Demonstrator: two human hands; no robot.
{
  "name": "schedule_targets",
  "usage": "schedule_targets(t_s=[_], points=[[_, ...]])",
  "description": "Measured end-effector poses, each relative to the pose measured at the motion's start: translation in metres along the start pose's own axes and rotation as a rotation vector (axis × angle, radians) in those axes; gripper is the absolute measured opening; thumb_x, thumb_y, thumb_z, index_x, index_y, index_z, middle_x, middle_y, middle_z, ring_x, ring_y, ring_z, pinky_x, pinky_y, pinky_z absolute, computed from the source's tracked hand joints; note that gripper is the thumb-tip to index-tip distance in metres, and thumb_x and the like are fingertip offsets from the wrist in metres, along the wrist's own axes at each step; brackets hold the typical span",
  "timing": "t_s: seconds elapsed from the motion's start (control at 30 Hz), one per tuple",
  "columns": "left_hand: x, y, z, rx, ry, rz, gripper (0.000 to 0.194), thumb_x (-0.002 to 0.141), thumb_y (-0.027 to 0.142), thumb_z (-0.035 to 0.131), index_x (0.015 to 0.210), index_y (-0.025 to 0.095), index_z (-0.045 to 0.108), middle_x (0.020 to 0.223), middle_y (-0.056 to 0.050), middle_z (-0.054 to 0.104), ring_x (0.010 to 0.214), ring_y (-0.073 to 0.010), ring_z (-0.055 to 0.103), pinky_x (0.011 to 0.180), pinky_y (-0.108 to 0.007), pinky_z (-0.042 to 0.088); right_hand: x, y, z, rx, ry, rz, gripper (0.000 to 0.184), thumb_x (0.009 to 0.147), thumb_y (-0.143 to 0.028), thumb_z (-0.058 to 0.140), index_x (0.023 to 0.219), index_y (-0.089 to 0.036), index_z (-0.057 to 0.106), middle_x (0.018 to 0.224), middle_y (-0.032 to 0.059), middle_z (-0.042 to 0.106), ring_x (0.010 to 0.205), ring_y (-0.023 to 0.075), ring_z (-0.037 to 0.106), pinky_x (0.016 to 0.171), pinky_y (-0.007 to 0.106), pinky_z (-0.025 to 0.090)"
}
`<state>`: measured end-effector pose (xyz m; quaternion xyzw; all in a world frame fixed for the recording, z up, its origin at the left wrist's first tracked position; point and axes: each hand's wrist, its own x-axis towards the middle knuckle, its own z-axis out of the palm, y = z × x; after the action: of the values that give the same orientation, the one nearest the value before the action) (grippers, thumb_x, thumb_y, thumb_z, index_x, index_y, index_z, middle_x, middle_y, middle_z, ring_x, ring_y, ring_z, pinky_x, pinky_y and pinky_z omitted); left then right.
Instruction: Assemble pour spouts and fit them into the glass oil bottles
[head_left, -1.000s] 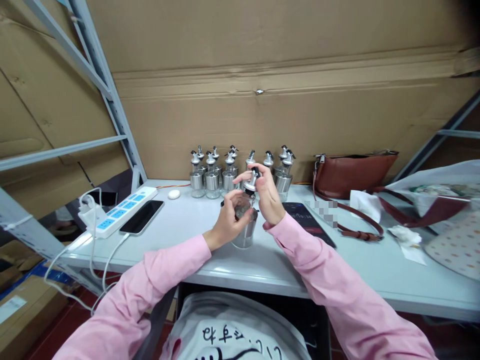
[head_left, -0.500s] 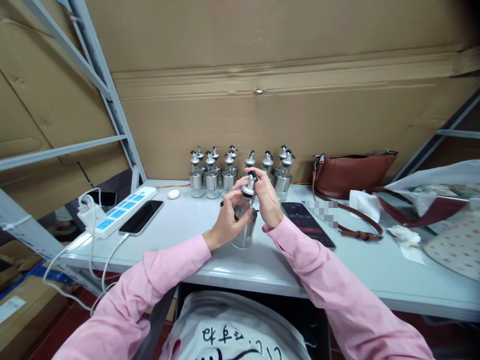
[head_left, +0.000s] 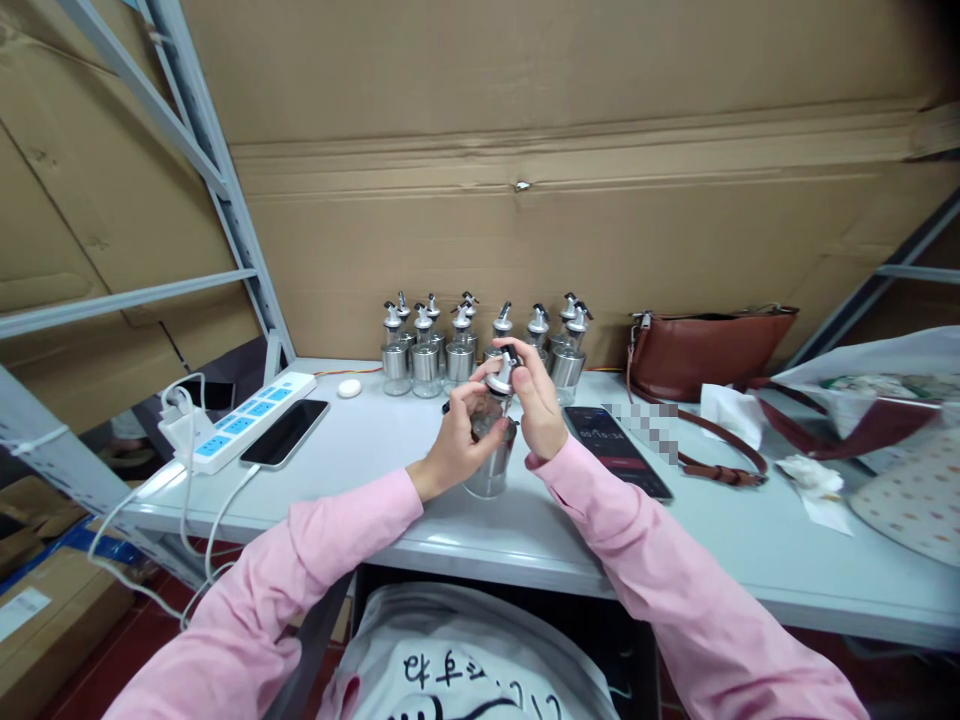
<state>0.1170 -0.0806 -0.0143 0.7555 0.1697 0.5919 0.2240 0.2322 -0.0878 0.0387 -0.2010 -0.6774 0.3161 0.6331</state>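
An oil bottle (head_left: 489, 474) of clear glass with a steel sleeve stands upright on the table's near part, in front of me. My left hand (head_left: 456, 446) is wrapped around its upper body and neck, and a small dark piece pokes out by the fingers. On top sits a silver pour spout (head_left: 500, 380) with a black flip cap. My right hand (head_left: 537, 408) grips this spout from the right side, fingers curled behind it. Part of the bottle's neck is covered by my fingers. Behind, several matching oil bottles (head_left: 426, 362) with spouts stand grouped against the cardboard.
A white power strip (head_left: 225, 440) and a phone (head_left: 286, 434) lie at left, near a round white object (head_left: 349, 388). To the right are another phone (head_left: 616, 450) showing a timer, a brown bag (head_left: 712, 350) with its strap, crumpled tissue (head_left: 814, 475) and a plastic bag (head_left: 892, 350).
Both hands stay on the bottle and its spout, with hardly any movement. The whole view has shifted very slightly.
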Motion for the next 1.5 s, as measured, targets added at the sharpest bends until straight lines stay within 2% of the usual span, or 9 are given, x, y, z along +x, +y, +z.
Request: schedule_targets(t_s=[0.3,0.5,0.8,0.9,1.0,1.13,1.27,1.5], points=[[0.0,0.002,0.0,0.004,-0.009,0.009,0.037,0.088,0.037,0.048,0.113,0.023,0.025,0.108,-0.01,0.053,0.096,-0.0166,0.058,0.081,-0.034,0.049,-0.004,-0.002,0.0,-0.125,0.017,-0.037,0.039,0.085,-0.052,0.042,0.116,-0.028,0.05,0.088,0.0022,0.064,0.081,0.0177,0.059,0.085,0.034,0.043],[-0.001,0.001,0.0,-0.003,-0.003,0.01,0.036,0.087,0.034,0.049,0.112,0.022,0.025,0.109,-0.011,0.053,0.095,-0.016,0.058,0.08,-0.033,0.049,-0.006,-0.002,-0.001,-0.184,-0.01,-0.081,0.037,0.089,-0.049,0.037,0.118,-0.029,0.048,0.087,0.0018,0.064,0.079,0.0171,0.06,0.082,0.033,0.044],[-0.001,0.004,0.002,-0.053,0.027,0.024,0.036,0.087,0.028,0.051,0.109,0.024,0.023,0.119,-0.012,0.049,0.1,-0.0143,0.057,0.083,-0.03,0.049,-0.007,0.006,0.002,-0.232,0.009,-0.11,0.039,0.091,-0.047,0.029,0.12,-0.024,0.044,0.086,0.0021,0.064,0.075,0.0154,0.06,0.075,0.032,0.048],[0.0,0.003,0.002,-0.045,0.031,0.042,0.04,0.086,0.026,0.051,0.115,0.024,0.023,0.12,-0.012,0.049,0.103,-0.0153,0.057,0.086,-0.031,0.049,-0.009,0.008,0.002,-0.237,0.037,-0.1,0.038,0.092,-0.045,0.029,0.119,-0.025,0.044,0.088,0.0023,0.064,0.077,0.0153,0.06,0.074,0.03,0.048],[0.0,0.003,-0.001,0.008,0.01,0.026,0.05,0.086,0.026,0.051,0.127,0.023,0.022,0.122,-0.012,0.051,0.103,-0.0166,0.057,0.087,-0.032,0.048,-0.01,0.007,0.001,-0.327,0.053,-0.11,0.038,0.092,-0.045,0.028,0.119,-0.024,0.046,0.099,0.0044,0.062,0.081,0.0158,0.06,0.076,0.03,0.047],[0.0,0.004,-0.004,0.118,-0.042,-0.006,0.052,0.086,0.026,0.049,0.133,0.024,0.028,0.131,-0.012,0.047,0.1,-0.0174,0.058,0.089,-0.033,0.047,-0.01,0.005,0.0,-0.447,0.039,-0.103,0.042,0.092,-0.046,0.025,0.12,-0.022,0.045,0.112,0.007,0.058,0.086,0.0174,0.06,0.075,0.031,0.047],[-0.001,0.001,-0.005,0.112,-0.029,0.028,0.053,0.086,0.026,0.049,0.134,0.024,0.028,0.137,-0.012,0.041,0.112,-0.0199,0.053,0.093,-0.033,0.046,-0.011,0.005,0.002,-0.461,0.041,-0.088,0.043,0.092,-0.046,0.023,0.12,-0.021,0.045,0.109,0.0071,0.059,0.084,0.0176,0.06,0.074,0.032,0.047],[-0.002,-0.002,-0.004,0.109,-0.027,0.044,0.051,0.088,0.028,0.047,0.134,0.023,0.027,0.139,-0.013,0.039,0.121,-0.021,0.047,0.098,-0.036,0.043,-0.013,0.004,0.005,-0.461,0.059,-0.082,0.041,0.092,-0.044,0.022,0.118,-0.021,0.045,0.103,0.0063,0.06,0.077,0.0158,0.059,0.071,0.031,0.047]])
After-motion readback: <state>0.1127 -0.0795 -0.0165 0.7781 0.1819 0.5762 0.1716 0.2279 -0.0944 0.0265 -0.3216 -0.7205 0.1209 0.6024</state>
